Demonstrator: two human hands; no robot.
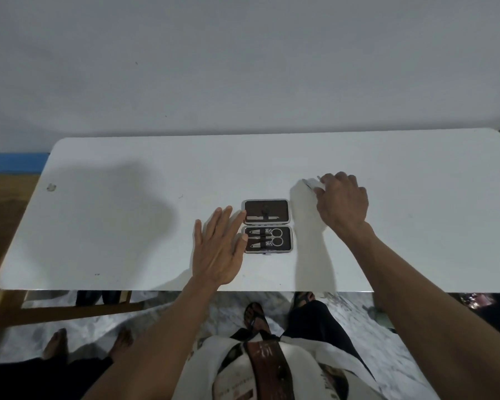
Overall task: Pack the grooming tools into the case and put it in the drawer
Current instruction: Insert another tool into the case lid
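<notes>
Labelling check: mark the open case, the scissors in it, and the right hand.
open case (267,209): head view, far half's dark lining.
scissors (277,237): head view, finger loops.
right hand (344,202): head view, back of hand.

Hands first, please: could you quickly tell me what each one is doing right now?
Left hand: open, fingers spread flat beside the open brown grooming case, holding nothing.
Right hand: fingers curled around a thin silver metal tool on the white table.

A dark brown, grey-rimmed case (267,226) holding silver scissors (267,237) lies on a plain white table (127,226).
</notes>
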